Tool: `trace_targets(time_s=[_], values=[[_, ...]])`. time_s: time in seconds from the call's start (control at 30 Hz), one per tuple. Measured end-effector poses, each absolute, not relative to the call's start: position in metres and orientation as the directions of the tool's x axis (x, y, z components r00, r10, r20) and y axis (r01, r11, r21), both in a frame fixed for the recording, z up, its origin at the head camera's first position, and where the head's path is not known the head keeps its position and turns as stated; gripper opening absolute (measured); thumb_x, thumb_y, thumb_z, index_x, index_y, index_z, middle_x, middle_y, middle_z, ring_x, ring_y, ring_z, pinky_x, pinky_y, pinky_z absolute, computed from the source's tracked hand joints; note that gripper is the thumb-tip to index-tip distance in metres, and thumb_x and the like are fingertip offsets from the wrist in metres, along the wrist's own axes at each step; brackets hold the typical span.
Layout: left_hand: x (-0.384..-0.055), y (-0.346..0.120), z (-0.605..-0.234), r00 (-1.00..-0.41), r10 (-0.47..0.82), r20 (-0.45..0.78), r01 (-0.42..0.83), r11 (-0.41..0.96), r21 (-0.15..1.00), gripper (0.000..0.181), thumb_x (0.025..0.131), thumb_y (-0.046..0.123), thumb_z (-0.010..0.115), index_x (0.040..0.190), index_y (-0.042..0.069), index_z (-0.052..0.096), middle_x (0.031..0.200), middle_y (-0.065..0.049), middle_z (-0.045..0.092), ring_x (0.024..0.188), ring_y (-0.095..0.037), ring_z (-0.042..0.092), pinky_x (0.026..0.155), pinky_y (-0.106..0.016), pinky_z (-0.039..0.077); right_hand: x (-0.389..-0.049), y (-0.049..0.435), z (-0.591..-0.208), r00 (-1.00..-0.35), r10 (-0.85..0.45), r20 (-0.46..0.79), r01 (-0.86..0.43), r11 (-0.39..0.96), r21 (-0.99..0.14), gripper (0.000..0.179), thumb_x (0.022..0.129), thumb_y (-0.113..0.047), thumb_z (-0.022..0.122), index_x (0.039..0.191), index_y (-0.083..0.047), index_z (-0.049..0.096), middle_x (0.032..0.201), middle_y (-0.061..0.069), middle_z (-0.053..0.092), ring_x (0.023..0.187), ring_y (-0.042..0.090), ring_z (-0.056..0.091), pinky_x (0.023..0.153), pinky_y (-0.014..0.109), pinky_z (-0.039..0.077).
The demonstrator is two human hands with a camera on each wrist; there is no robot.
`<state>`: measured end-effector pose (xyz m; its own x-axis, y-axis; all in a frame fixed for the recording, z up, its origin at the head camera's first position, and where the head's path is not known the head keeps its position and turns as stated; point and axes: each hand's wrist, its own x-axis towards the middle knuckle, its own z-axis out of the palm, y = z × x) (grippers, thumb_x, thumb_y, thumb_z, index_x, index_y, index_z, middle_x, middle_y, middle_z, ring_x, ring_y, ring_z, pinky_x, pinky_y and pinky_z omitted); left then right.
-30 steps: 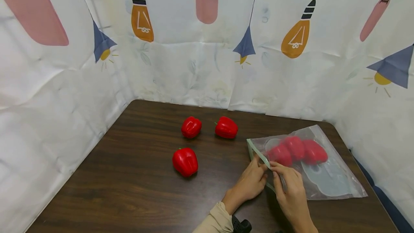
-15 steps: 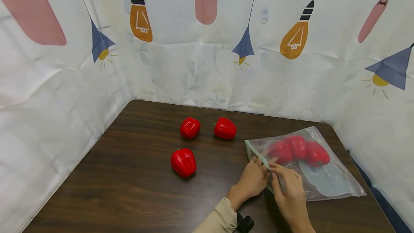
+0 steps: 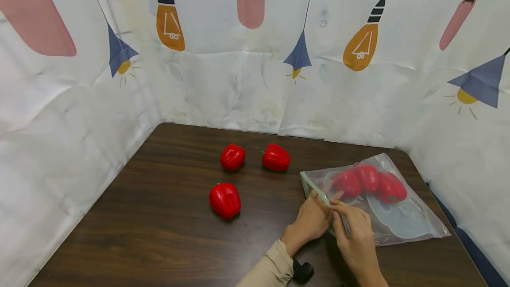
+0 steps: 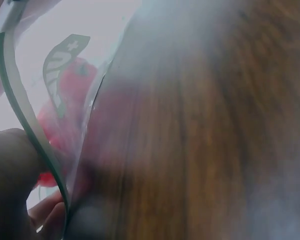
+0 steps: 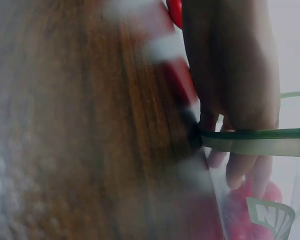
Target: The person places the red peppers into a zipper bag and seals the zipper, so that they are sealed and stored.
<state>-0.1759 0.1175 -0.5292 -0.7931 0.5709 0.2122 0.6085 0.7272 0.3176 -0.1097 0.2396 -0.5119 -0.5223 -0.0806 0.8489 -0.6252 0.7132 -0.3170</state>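
A clear zip bag [image 3: 414,223] with a pale green edge lies on the right of the table, holding 3 red bell peppers [image 3: 368,178]. My left hand [image 3: 312,218] reaches through the bag's mouth. In the right wrist view, its fingers [image 5: 240,167] stretch inside past the green strip, right at a red pepper [image 5: 237,212]. With thumb and fingers, my right hand [image 3: 356,229] pinches the upper edge of the mouth. The left wrist view has the green strip [image 4: 20,107] crossing in front of the left hand, with red peppers [image 4: 77,80] hazy behind the plastic.
Left of the bag, 3 more red bell peppers stand loose: one at the back [image 3: 233,157], another beside it [image 3: 276,157], and one nearer [image 3: 225,200]. The brown wooden table [image 3: 139,225] ends against a white printed curtain [image 3: 223,92].
My left hand has slid deeper into the bag, and the peppers inside have shifted slightly right, away from the mouth. The right hand keeps its pinch on the edge.
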Motion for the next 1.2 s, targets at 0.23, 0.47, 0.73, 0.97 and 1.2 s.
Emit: trace_targets(time_s=[0.23, 0.47, 0.73, 0.97, 1.2], values=[[-0.169, 0.106, -0.527, -0.720, 0.628, 0.295, 0.693, 0.678, 0.246, 0.036, 0.111, 0.034, 0.047, 0.137, 0.024, 0.070, 0.154, 0.001, 0.057, 0.119, -0.020, 0.056, 0.094, -0.028, 0.053, -0.109, 0.240, -0.512, -0.547, -0.067, 0.834, -0.610, 0.714, -0.343, 0.032, 0.108, -0.024, 0.056, 0.108, 0.003, 0.074, 0.112, 0.017, 0.077, 0.102, 0.022, 0.066, 0.109, 0.020, 0.033], [-0.164, 0.089, -0.522, -0.725, 0.606, 0.327, 0.687, 0.673, 0.274, 0.029, 0.110, 0.032, 0.049, 0.130, 0.030, 0.070, 0.132, 0.009, 0.063, 0.112, -0.014, 0.049, 0.090, -0.028, 0.049, -0.107, 0.239, -0.513, -0.564, -0.056, 0.824, -0.597, 0.718, -0.359, 0.030, 0.107, -0.021, 0.057, 0.107, 0.004, 0.073, 0.113, 0.017, 0.077, 0.102, 0.022, 0.066, 0.109, 0.020, 0.033], [-0.154, 0.061, -0.510, -0.734, 0.624, 0.268, 0.678, 0.699, 0.228, 0.039, 0.111, 0.037, 0.048, 0.149, 0.031, 0.057, 0.158, 0.003, 0.051, 0.134, -0.021, 0.054, 0.105, -0.041, 0.052, -0.108, 0.240, -0.511, -0.557, -0.062, 0.828, -0.595, 0.726, -0.345, 0.035, 0.109, -0.026, 0.054, 0.108, 0.003, 0.073, 0.112, 0.016, 0.077, 0.099, 0.023, 0.066, 0.108, 0.020, 0.034], [-0.152, 0.029, -0.491, -0.741, 0.606, 0.289, 0.656, 0.744, 0.123, 0.040, 0.108, 0.038, 0.054, 0.146, 0.028, 0.058, 0.149, 0.001, 0.058, 0.131, -0.022, 0.054, 0.106, -0.042, 0.050, -0.109, 0.241, -0.511, -0.530, -0.060, 0.846, -0.608, 0.723, -0.329, 0.037, 0.109, -0.028, 0.054, 0.106, 0.003, 0.074, 0.109, 0.016, 0.078, 0.097, 0.025, 0.066, 0.106, 0.019, 0.034], [-0.159, -0.013, -0.478, -0.784, 0.514, 0.347, 0.570, 0.818, 0.075, 0.049, 0.104, 0.038, 0.061, 0.149, 0.020, 0.055, 0.149, -0.004, 0.059, 0.130, -0.027, 0.055, 0.106, -0.047, 0.049, -0.111, 0.241, -0.511, -0.517, -0.060, 0.854, -0.621, 0.712, -0.327, 0.036, 0.109, -0.027, 0.054, 0.105, 0.004, 0.074, 0.108, 0.017, 0.077, 0.097, 0.026, 0.066, 0.106, 0.020, 0.034]])
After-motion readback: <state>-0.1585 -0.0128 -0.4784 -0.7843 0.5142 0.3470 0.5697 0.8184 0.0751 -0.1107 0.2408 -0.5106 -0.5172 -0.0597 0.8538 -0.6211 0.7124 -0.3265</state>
